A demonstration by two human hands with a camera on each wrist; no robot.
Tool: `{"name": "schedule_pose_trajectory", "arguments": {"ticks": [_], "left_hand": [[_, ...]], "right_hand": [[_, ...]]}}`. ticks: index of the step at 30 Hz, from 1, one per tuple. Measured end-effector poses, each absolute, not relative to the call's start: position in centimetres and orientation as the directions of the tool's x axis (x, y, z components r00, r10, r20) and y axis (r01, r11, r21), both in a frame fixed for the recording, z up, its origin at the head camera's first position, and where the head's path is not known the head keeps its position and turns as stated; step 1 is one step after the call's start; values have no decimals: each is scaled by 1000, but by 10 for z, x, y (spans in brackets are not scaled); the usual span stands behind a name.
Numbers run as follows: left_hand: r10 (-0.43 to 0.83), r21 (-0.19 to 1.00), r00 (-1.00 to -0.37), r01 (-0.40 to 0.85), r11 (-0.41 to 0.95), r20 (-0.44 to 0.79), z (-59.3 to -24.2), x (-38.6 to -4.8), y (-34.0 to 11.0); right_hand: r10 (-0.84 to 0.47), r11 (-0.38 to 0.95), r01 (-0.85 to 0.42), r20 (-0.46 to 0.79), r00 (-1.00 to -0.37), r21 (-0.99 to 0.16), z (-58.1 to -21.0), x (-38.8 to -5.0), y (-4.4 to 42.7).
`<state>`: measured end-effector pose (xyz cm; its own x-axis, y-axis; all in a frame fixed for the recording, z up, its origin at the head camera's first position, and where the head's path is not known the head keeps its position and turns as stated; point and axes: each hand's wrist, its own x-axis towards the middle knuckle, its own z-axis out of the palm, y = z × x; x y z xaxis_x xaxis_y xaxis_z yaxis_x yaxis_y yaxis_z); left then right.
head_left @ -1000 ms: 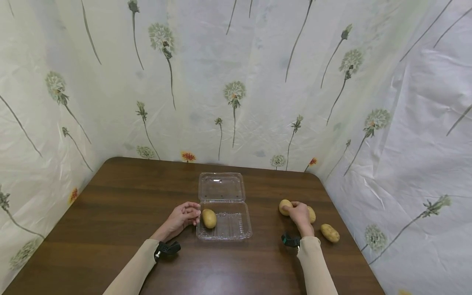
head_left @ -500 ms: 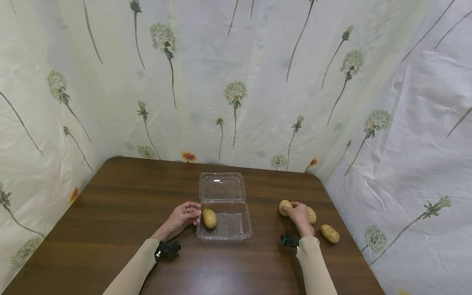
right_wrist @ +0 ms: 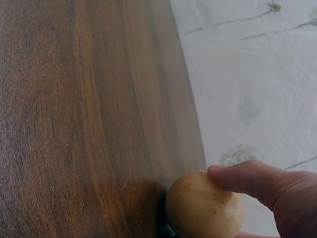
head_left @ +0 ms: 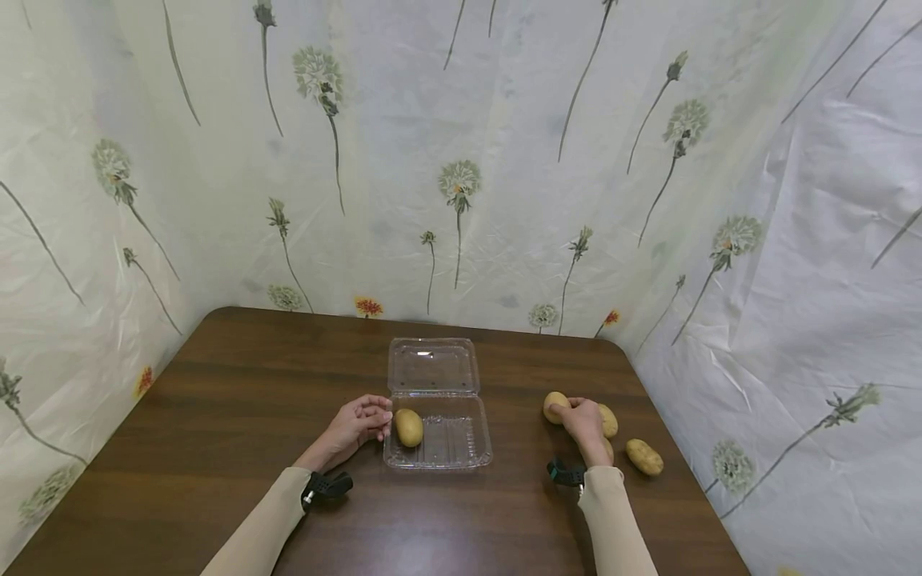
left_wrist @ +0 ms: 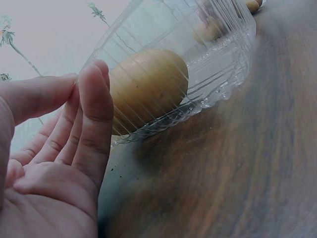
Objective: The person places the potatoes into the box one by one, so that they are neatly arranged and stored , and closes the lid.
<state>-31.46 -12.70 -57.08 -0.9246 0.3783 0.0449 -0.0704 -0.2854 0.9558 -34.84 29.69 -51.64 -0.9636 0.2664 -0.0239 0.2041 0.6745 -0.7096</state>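
A clear plastic clamshell container (head_left: 455, 438) lies with its lid (head_left: 434, 365) laid back behind it. Inside, at the left end, is one yellow potato (head_left: 408, 428). My left hand (head_left: 350, 430) pinches the container's left rim between thumb and fingertips, and the left wrist view shows the potato (left_wrist: 151, 87) through the ribbed wall. To the right of the container, my right hand (head_left: 587, 424) grips another potato (head_left: 555, 407). In the right wrist view the thumb lies across this speckled potato (right_wrist: 203, 206); the other fingers are mostly hidden.
Beside the right hand lies a potato (head_left: 608, 421), partly covered by it, and part of another potato (head_left: 609, 450) shows by the wrist. Further right is a longer potato (head_left: 644, 457). Dandelion-patterned sheeting (head_left: 389, 160) surrounds the dark wooden table (head_left: 446, 528).
The right hand and the potato in it have shifted very slightly left and toward me. My left hand and the container have stayed in place.
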Motion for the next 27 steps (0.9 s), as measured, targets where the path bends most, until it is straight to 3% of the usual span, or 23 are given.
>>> {"name": "schedule_pose_trajectory", "arguments": {"ticks": [27], "left_hand": [[370, 960, -928, -66, -272, 42, -575, -317, -126]], "right_hand": [[282, 580, 212, -50, -958, -787, -510, -344, 295]]}}
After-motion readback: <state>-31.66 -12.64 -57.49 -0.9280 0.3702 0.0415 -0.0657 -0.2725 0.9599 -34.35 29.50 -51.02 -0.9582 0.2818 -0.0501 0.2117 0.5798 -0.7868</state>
